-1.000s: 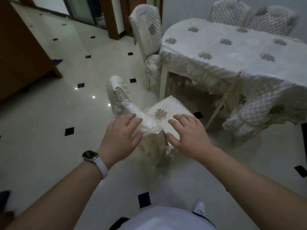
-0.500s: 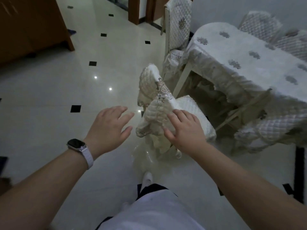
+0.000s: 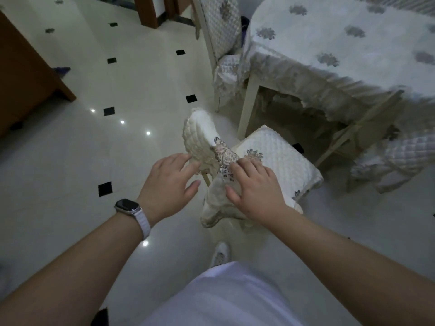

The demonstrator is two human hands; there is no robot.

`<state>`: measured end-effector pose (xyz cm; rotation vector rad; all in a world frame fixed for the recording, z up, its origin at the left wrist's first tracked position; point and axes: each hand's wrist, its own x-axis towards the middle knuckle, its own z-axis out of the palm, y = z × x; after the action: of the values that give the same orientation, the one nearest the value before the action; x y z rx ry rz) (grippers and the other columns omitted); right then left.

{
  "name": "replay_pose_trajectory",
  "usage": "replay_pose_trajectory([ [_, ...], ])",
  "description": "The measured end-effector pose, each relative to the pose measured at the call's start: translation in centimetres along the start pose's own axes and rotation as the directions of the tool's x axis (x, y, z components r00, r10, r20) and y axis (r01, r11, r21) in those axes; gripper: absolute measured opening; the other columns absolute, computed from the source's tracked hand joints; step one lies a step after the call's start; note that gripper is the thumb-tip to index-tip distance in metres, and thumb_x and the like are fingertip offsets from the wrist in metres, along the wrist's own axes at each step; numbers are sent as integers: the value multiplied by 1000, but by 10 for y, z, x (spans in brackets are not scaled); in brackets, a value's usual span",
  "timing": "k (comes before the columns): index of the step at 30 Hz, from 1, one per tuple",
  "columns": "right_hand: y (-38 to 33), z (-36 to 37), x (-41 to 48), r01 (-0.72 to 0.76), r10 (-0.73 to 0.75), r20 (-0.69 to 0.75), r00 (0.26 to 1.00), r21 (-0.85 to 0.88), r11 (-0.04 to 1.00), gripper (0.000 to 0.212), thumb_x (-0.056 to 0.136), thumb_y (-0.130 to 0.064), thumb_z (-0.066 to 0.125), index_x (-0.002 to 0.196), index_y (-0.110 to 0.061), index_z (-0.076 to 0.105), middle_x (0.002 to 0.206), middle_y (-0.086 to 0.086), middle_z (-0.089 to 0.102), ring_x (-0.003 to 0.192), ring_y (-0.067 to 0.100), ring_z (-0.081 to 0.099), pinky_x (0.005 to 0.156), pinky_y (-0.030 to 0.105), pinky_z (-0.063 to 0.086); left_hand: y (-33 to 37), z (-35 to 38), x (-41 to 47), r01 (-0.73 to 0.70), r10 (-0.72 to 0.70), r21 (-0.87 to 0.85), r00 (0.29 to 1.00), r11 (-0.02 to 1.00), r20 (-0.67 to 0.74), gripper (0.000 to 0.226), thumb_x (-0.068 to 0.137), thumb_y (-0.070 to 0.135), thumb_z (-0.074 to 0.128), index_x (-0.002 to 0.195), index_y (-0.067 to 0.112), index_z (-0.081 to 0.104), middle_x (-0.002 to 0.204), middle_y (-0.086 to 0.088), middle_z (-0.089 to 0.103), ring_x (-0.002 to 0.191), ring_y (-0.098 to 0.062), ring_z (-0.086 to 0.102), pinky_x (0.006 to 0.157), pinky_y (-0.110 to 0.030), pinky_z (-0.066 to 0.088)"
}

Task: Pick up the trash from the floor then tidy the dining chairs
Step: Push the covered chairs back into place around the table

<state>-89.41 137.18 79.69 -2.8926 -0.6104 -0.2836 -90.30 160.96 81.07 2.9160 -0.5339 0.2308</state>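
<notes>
A dining chair with a quilted white cover is seen on the pale tiled floor, pulled out from the table and turned at an angle to it, its seat near the table leg. The chair's padded back is reached by both hands. The right hand is laid flat on the lower part of the back cover, fingers spread and nearly straight, nothing being gripped. The left hand is held open just beside the back's left edge, its fingertips at the quilting; whether they touch cannot be told. A watch is worn on the left wrist. A second chair is tucked in at the table's far end, and a third is tilted at the right.
</notes>
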Motion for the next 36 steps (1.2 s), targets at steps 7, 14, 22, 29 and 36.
replay_pose_trajectory([
  [7,1,11,9,-91,90,47,995,34,995,53,83,-47,57,127,-16,58,127,5,60,107,25,59,78,40,51,-23,0,72,-104,110,-91,992,990,66,50,91,45,46,130,17,59,132,-10,59,119,-30,56,98,-46,44],
  [14,-11,21,15,-274,272,40,961,26,962,57,82,-44,53,132,-16,54,121,2,61,96,24,62,72,39,52,-52,31,106,-186,232,-217,951,958,207,64,91,61,39,141,23,52,149,-10,47,137,-32,42,108,-50,37],
  [22,-43,23,22,-590,591,25,806,-51,806,57,81,-47,49,128,-16,57,114,2,65,97,25,63,83,39,51,-83,47,148,-456,513,-288,842,842,167,54,91,57,44,132,24,57,136,-7,57,131,-31,46,106,-50,37],
  [29,-59,28,20,-781,781,-46,623,-91,618,60,81,-53,48,120,-8,61,111,9,65,101,29,59,93,44,48,-96,54,176,-588,661,-349,738,729,137,53,90,60,44,126,25,59,122,-1,61,119,-24,52,103,-45,37],
  [36,-56,32,20,-827,828,-29,560,-70,557,56,82,-52,47,115,-9,62,111,9,65,103,31,58,97,48,43,-95,63,189,-624,695,-343,706,702,139,56,86,66,43,119,24,61,109,-1,64,107,-26,58,100,-51,40],
])
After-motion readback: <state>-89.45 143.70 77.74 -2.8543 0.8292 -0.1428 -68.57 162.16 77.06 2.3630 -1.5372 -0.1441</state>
